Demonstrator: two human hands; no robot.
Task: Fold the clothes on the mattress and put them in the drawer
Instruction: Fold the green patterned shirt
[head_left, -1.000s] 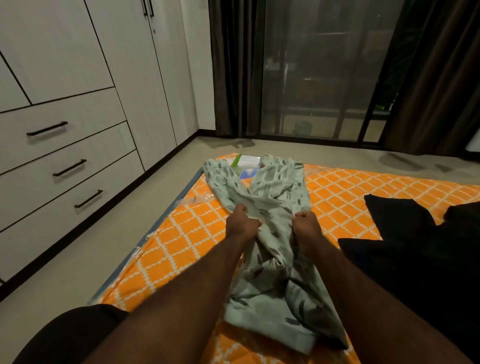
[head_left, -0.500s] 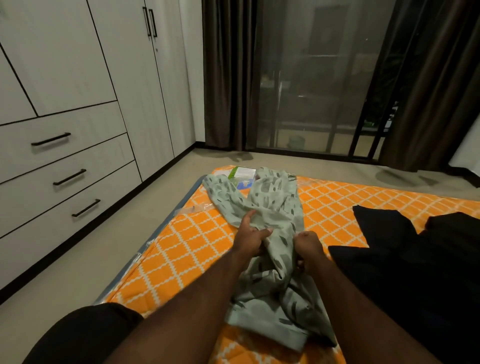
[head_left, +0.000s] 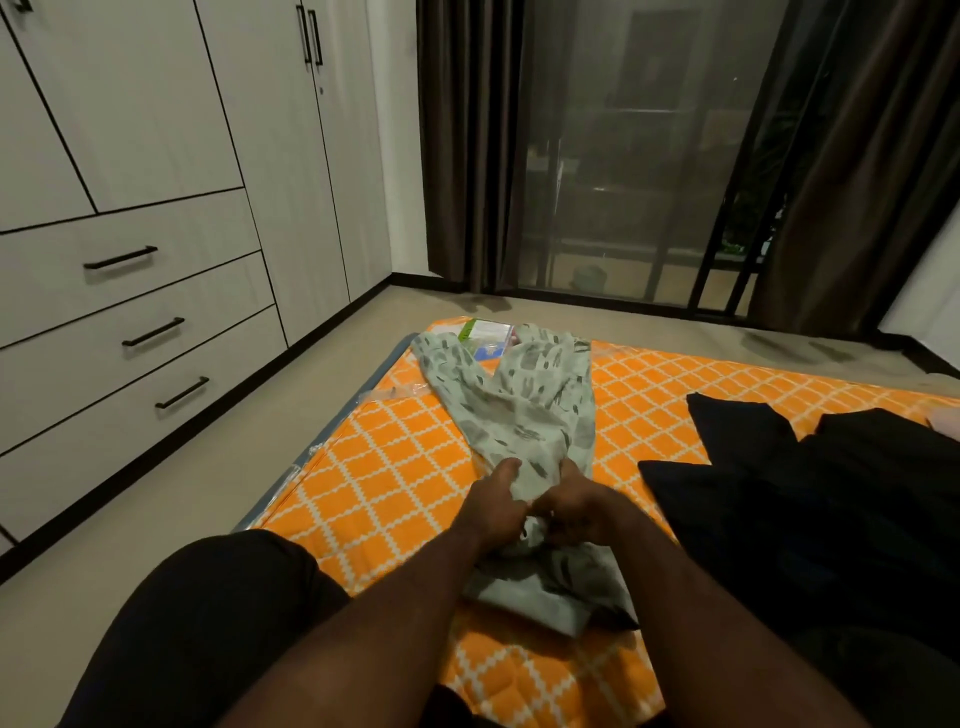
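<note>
On the mattress (head_left: 395, 467), left hand (head_left: 493, 506) and right hand (head_left: 576, 506) both grip the patterned trousers (head_left: 524, 400).

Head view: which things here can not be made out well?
All head view.
Pale green garment: middle hidden by the left hand and right hand gripping it.
Box on the far mattress edge: partly under the garment, print too small.
Black clothes: cut by the right edge, too dark to count.
Drawers: closed, insides hidden.

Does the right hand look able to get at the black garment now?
Likely yes, once it lets go: the right hand grips the pale green patterned garment, and the black garment lies just to its right on the mattress, nothing between them.
</note>
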